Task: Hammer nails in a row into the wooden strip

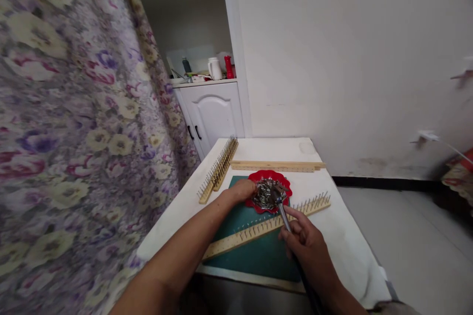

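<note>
My left hand [244, 190] reaches to the left side of a red scalloped dish [263, 174], its fingers curled at the pile of nails [266, 194]; what they pinch, if anything, is hidden. In my right hand [305, 236] is a hammer [285, 219] with a metal shaft, its head over the dish's right side and its dark grip running down towards me. Between the hands and the front edge lies a wooden strip [227, 245], slanting across a green mat [258, 261]. Nails stand upright in rows along its middle and right part; its left end shows only small marks or holes.
Two nail-studded strips [218, 170] lie at the table's left edge. Plain wooden strips [277, 165] lie behind the dish on the white tabletop [177, 226]. A floral curtain [92, 133] hangs at left, and a white cabinet [216, 110] stands beyond.
</note>
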`<state>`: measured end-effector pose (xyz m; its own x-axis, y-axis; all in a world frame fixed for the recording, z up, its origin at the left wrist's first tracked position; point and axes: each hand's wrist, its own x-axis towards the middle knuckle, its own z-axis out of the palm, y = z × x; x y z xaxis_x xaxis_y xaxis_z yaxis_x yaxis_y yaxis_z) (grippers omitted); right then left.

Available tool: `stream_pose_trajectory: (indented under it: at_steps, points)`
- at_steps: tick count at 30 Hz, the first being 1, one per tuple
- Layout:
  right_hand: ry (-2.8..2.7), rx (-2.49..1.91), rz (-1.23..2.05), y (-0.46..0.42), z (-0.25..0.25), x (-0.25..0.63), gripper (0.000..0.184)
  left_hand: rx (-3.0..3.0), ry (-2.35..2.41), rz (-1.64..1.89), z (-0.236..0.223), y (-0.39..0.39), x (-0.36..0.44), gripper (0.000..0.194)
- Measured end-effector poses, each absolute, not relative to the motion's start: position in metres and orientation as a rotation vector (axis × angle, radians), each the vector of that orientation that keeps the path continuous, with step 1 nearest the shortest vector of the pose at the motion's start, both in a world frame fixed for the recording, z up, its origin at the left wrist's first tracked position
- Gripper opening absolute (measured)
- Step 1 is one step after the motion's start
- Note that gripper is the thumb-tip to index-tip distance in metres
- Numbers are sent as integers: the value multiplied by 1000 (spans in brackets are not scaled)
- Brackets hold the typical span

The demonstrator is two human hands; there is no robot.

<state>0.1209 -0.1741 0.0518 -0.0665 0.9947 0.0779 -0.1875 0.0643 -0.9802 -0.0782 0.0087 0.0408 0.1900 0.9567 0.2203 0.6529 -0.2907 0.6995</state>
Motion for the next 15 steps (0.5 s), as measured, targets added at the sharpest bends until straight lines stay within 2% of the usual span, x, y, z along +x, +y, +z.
stream_pose_trajectory:
  at_steps: [3,7,15]
  points:
    - [-1163,-987,1298,-173,50,120,47,2084,1446,666,47,7,-79,34]
    - [-1171,-980,1307,-173,49,119,46,2139,1398,532,54,0,-83,26]
    - [-1150,-966,1289,-171,46,118,46,2295,1201,616,52,-11,-80,15]
